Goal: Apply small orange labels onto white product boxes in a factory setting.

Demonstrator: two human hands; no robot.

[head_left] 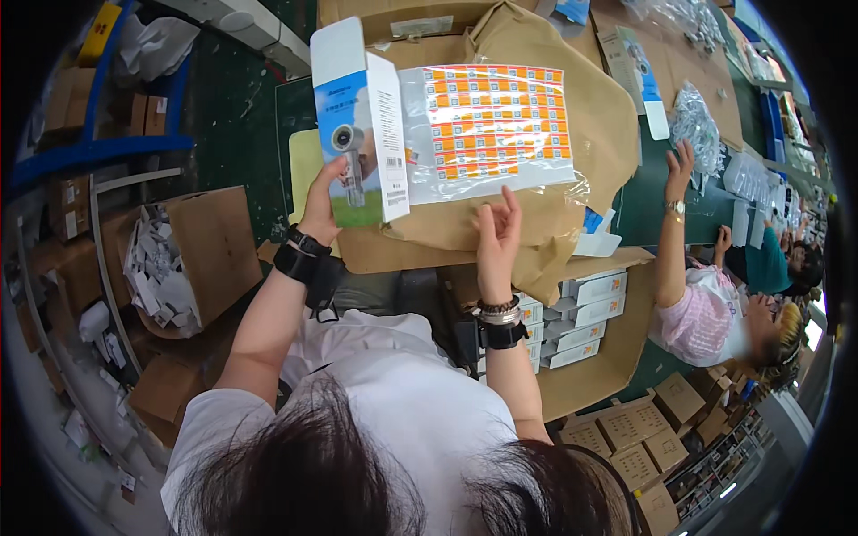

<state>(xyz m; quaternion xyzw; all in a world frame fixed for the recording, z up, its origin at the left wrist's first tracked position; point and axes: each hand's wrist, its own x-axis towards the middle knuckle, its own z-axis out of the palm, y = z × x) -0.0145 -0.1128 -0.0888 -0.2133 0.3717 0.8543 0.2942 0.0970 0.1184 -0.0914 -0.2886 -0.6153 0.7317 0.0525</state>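
Note:
My left hand (320, 205) grips a blue, white and green product box (344, 103) by its lower left side. The box stands tilted, with its white top flap raised and a small handheld device with a round head pictured on its front. Just right of the box lies a sheet of orange and white stickers (499, 116) on glossy clear film; its lowest row is partly bare. Below the sheet's lower edge, my right hand (500, 241) is raised with fingers apart, one stretched and others bent. No object shows in it.
Brown paper (599, 134) covers the work surface. Below it, at right, a carton (617, 366) holds several white boxes (594, 308). A carton of white scraps (214, 259) stands left. Across the table, a person's arm (670, 241) reaches toward clear plastic bags (697, 125), near another product box (630, 71).

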